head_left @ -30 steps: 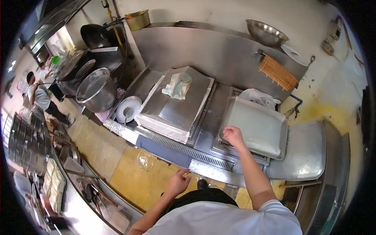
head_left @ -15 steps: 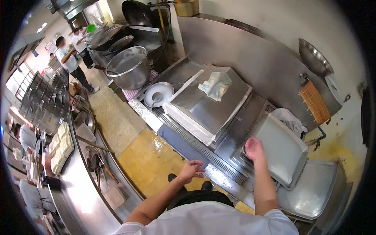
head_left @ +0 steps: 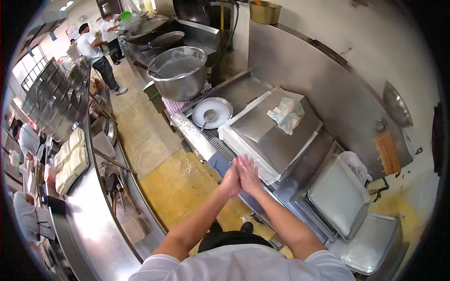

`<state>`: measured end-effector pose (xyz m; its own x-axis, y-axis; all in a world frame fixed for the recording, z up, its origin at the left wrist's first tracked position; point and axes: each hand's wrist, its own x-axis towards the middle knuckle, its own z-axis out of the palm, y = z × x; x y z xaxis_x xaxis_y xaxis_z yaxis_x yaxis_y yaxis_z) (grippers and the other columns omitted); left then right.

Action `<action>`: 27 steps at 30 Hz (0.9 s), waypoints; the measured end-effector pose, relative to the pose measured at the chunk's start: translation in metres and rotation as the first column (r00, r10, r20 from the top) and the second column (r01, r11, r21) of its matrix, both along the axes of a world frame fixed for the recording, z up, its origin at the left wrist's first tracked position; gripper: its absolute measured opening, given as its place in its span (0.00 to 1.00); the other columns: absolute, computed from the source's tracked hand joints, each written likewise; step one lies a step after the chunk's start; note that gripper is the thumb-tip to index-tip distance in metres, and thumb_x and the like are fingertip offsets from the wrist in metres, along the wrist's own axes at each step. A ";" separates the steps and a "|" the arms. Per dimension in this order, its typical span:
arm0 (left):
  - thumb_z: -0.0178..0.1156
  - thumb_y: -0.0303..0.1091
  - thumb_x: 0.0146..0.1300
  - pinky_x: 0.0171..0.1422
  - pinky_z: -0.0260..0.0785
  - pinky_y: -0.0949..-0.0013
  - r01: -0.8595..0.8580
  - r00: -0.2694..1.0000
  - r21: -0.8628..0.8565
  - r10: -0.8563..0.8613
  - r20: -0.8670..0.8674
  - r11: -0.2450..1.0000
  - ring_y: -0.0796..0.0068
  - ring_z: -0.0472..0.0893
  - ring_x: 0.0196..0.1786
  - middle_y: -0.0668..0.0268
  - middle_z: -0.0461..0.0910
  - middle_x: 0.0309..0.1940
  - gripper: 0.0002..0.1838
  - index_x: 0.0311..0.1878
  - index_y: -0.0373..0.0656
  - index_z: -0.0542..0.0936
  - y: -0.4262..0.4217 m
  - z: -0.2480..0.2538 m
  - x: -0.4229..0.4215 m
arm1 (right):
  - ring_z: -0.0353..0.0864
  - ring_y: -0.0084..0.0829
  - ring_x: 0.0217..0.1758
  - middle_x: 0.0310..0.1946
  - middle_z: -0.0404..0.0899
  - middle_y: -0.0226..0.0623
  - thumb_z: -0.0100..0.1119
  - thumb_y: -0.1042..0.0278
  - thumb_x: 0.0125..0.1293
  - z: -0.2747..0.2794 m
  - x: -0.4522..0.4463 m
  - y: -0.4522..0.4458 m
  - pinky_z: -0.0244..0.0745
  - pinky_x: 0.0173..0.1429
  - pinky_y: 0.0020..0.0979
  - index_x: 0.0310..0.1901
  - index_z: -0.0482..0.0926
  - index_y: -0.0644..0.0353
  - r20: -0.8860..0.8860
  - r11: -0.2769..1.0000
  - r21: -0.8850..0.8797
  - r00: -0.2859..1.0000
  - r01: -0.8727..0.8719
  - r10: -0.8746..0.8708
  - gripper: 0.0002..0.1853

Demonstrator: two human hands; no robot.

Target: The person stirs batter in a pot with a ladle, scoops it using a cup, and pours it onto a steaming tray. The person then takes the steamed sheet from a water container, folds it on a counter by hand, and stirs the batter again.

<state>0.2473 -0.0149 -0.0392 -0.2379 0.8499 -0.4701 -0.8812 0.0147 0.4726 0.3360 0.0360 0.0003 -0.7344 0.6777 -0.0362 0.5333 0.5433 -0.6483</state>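
Observation:
My left hand (head_left: 230, 181) and my right hand (head_left: 247, 175) meet palm to palm in front of me, with nothing visible between them. The right fingers are stretched out; the left fingers are partly hidden behind the right hand. Beyond them stands a metal box-like cover (head_left: 255, 124) with white cloth along its lower edges and a crumpled pale cloth (head_left: 287, 114) on top. Below the hands a blue-grey cloth (head_left: 218, 163) hangs at the counter's front edge.
A ladle (head_left: 209, 117) rests in a round white-lined pan (head_left: 221, 106) near a large steel bowl (head_left: 180, 86). Metal trays (head_left: 338, 194) lie at right. At left, a steel counter (head_left: 93, 220) carries folded white cloths (head_left: 72, 164) and stacked steamers (head_left: 51, 100). Co-workers (head_left: 96, 51) stand farther back.
My right hand has left the tray's near corner and swung left to meet my left hand, which has risen. The view has turned somewhat left.

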 end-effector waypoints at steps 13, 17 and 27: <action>0.55 0.65 0.72 0.84 0.39 0.24 -0.022 -0.565 -0.671 -0.563 -0.603 0.741 0.42 0.45 0.88 0.55 0.46 0.88 0.44 0.86 0.58 0.57 -0.072 -0.048 -0.070 | 0.46 0.56 0.88 0.84 0.47 0.58 0.62 0.50 0.70 -0.059 0.089 -0.061 0.40 0.87 0.59 0.80 0.57 0.69 0.549 0.955 0.108 0.817 -0.278 0.175 0.45; 0.60 0.66 0.68 0.85 0.40 0.27 0.028 -0.489 -0.670 -0.574 -0.656 0.742 0.42 0.47 0.87 0.51 0.47 0.87 0.44 0.83 0.59 0.64 -0.077 -0.028 -0.091 | 0.53 0.58 0.85 0.83 0.53 0.60 0.66 0.49 0.67 -0.040 0.091 -0.072 0.43 0.86 0.61 0.75 0.68 0.67 0.645 0.984 0.101 0.763 -0.144 0.046 0.42; 0.67 0.63 0.63 0.81 0.58 0.43 -0.091 -0.327 -0.574 -0.569 -0.754 0.813 0.43 0.66 0.79 0.45 0.67 0.78 0.28 0.60 0.58 0.89 -0.205 0.007 -0.160 | 0.82 0.52 0.61 0.50 0.88 0.53 0.73 0.60 0.60 -0.012 -0.087 -0.087 0.73 0.67 0.50 0.24 0.84 0.64 -0.141 0.990 0.115 0.985 -0.079 0.095 0.16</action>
<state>0.0872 -0.2197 -0.0320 -0.4420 0.8827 -0.1594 0.7310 0.4575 0.5063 0.2489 -0.0511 -0.0121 -0.7828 0.6048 0.1464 0.3846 0.6552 -0.6502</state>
